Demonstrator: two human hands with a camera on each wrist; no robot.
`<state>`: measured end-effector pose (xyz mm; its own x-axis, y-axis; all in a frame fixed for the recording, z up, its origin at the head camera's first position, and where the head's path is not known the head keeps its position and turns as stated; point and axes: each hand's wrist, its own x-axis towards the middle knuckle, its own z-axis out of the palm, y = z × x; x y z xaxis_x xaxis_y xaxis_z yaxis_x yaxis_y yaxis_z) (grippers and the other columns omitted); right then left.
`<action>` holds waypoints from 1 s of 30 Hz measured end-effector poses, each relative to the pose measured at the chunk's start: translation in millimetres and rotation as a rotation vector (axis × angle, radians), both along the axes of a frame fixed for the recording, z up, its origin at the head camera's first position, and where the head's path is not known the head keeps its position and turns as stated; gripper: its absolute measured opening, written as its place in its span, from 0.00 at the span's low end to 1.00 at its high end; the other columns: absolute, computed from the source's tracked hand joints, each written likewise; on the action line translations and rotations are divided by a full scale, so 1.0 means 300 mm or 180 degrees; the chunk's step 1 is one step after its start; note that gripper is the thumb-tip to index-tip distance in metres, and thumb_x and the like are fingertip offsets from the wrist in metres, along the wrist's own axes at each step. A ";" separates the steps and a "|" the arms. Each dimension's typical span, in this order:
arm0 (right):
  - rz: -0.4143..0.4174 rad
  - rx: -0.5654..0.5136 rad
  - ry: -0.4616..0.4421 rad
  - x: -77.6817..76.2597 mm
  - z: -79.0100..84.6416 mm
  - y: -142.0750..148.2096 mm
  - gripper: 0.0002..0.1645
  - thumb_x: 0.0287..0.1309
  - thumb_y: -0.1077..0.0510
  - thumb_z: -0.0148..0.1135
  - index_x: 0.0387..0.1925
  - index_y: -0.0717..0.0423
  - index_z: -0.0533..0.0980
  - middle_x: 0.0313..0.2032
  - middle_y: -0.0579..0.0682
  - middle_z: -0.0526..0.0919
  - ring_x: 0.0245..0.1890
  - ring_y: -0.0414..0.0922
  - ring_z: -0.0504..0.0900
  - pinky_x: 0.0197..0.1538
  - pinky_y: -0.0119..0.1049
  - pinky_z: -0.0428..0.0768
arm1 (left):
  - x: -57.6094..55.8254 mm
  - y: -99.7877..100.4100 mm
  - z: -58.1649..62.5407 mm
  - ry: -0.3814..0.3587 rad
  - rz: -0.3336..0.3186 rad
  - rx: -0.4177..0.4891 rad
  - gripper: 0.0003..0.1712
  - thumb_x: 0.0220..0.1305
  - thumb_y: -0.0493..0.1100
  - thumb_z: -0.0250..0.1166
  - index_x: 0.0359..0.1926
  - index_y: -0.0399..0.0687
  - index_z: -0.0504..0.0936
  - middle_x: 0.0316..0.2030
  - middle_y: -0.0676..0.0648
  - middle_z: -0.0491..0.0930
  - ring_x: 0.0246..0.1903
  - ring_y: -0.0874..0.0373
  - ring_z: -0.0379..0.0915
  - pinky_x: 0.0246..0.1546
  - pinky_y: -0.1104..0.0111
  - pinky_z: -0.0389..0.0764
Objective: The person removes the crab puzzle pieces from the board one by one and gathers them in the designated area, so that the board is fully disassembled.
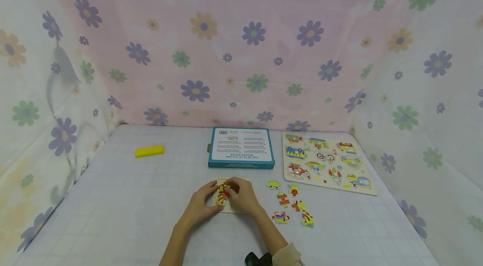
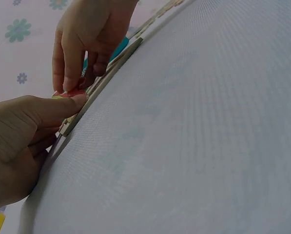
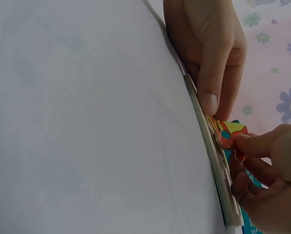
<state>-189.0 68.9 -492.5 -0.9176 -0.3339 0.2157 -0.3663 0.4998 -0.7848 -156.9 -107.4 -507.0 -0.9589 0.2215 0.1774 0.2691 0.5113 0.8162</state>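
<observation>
A small wooden puzzle board (image 1: 235, 208) lies on the table, with red and yellow pieces (image 1: 222, 200) along its left side. My left hand (image 1: 199, 205) holds the board at its left edge, the thumb (image 3: 210, 103) down at its near corner. Between thumb and index finger, my right hand (image 1: 243, 195) pinches a red and yellow jigsaw piece (image 3: 233, 130), tilted up over the board in the right wrist view. Several loose jigsaw pieces (image 1: 283, 199) lie to the right of the right hand.
Behind the hands lies a teal and white box (image 1: 241, 144). A larger wooden vehicle puzzle (image 1: 318, 180) is at the back right, and a yellow block (image 1: 149, 151) at the back left. A dark object (image 1: 258, 259) shows by the right sleeve (image 1: 287, 255). Flowered cloth surrounds the table.
</observation>
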 end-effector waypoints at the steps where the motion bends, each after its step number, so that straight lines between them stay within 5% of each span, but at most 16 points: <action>1: -0.0007 -0.0048 -0.0026 0.002 0.002 0.010 0.09 0.58 0.65 0.60 0.41 0.60 0.80 0.36 0.51 0.84 0.31 0.38 0.77 0.36 0.29 0.78 | 0.000 0.001 0.000 0.0007 -0.0001 -0.0003 0.36 0.44 0.41 0.75 0.55 0.29 0.75 0.61 0.36 0.69 0.63 0.40 0.61 0.63 0.47 0.62; 14: -0.0216 -0.0246 -0.0380 0.044 0.033 0.232 0.07 0.57 0.64 0.63 0.38 0.59 0.81 0.35 0.50 0.84 0.30 0.40 0.77 0.35 0.26 0.78 | 0.002 0.008 0.005 0.0064 0.0014 -0.0097 0.35 0.44 0.39 0.75 0.54 0.29 0.75 0.61 0.36 0.70 0.63 0.39 0.61 0.62 0.47 0.62; 21: -0.0523 -0.0023 -0.0458 0.058 0.028 0.312 0.03 0.53 0.65 0.65 0.32 0.58 0.80 0.29 0.46 0.82 0.28 0.39 0.78 0.34 0.26 0.78 | -0.001 0.005 -0.002 -0.0008 0.0040 -0.0043 0.34 0.44 0.38 0.75 0.54 0.30 0.76 0.61 0.38 0.69 0.63 0.42 0.61 0.63 0.48 0.62; 30: -0.0286 0.0613 -0.0300 0.072 0.038 0.327 0.11 0.51 0.64 0.67 0.38 0.61 0.80 0.33 0.47 0.81 0.32 0.40 0.76 0.36 0.30 0.79 | 0.002 0.006 -0.002 -0.0046 0.0028 0.0025 0.33 0.45 0.39 0.74 0.54 0.30 0.76 0.62 0.38 0.69 0.64 0.41 0.61 0.63 0.48 0.62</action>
